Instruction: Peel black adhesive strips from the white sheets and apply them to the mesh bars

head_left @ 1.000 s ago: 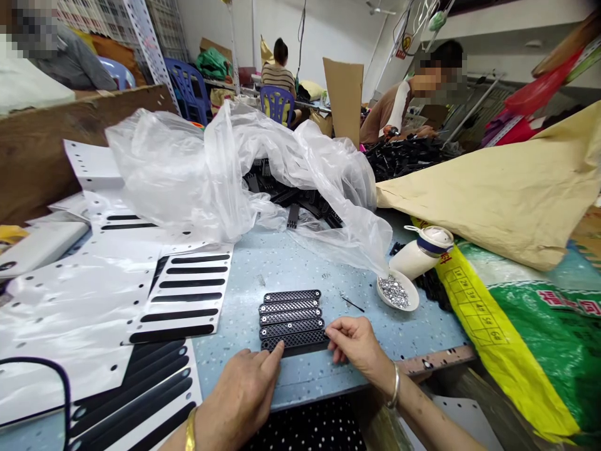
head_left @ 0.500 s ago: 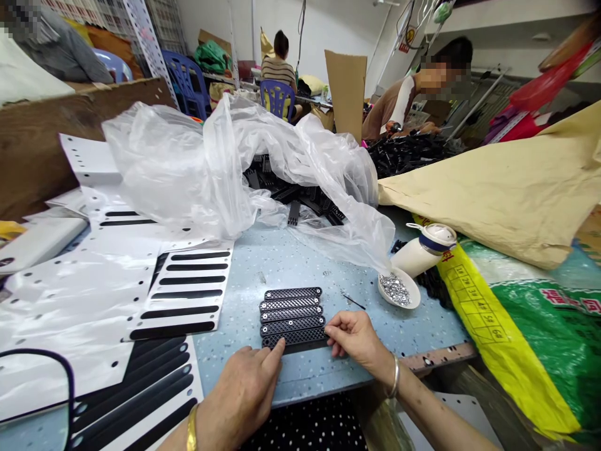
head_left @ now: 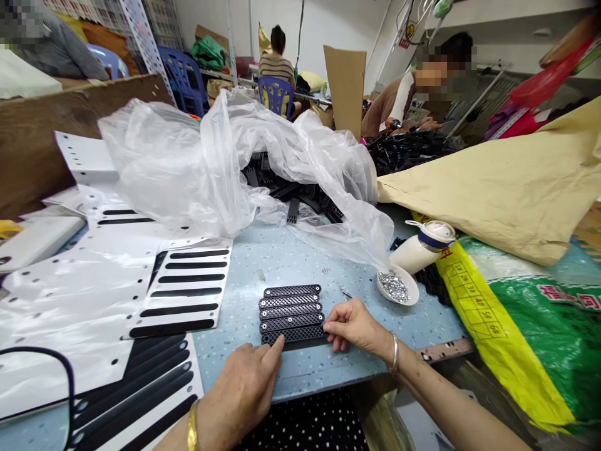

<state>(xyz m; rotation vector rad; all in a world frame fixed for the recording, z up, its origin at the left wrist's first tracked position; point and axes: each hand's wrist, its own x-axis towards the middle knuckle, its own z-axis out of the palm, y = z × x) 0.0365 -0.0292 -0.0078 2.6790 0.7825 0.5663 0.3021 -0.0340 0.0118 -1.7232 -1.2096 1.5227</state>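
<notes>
Five black textured plastic strips (head_left: pixel 292 313) lay side by side in a neat row on the light blue speckled table (head_left: pixel 277 260), close to its near edge. The nearest strip (head_left: pixel 295 336) was between both hands. The left hand (head_left: pixel 244 391) came from approx. 7 o'clock of the row, with index finger stretched out and its tip touching the left end of the nearest strip; other fingers were curled loosely, holding nothing. The right hand (head_left: pixel 353 326), with a metal bangle (head_left: pixel 395 352) at the wrist, was at 4 o'clock of the row. Its fingers were bent and nearly closed, pinching the right end of the same strip btw. thumb and fingertips.

At 2 o'clock from the row stood a small white dish with tiny silver screws (head_left: pixel 397 286), and just behind it lay a white bottle with dark blue collar (head_left: pixel 422 245), on its side. At 9 o'clock lay white backing sheets with black slot-shaped stickers (head_left: pixel 185 291). At 12 o'clock, further back, a big crumpled clear plastic bag (head_left: pixel 211 169) covered a heap of black plastic parts (head_left: pixel 300 197). At 3 o'clock was a yellow and green woven sack (head_left: pixel 516 326), w/ brown paper (head_left: pixel 507 188) over it. Other persons sat at tables behind, well apart.
</notes>
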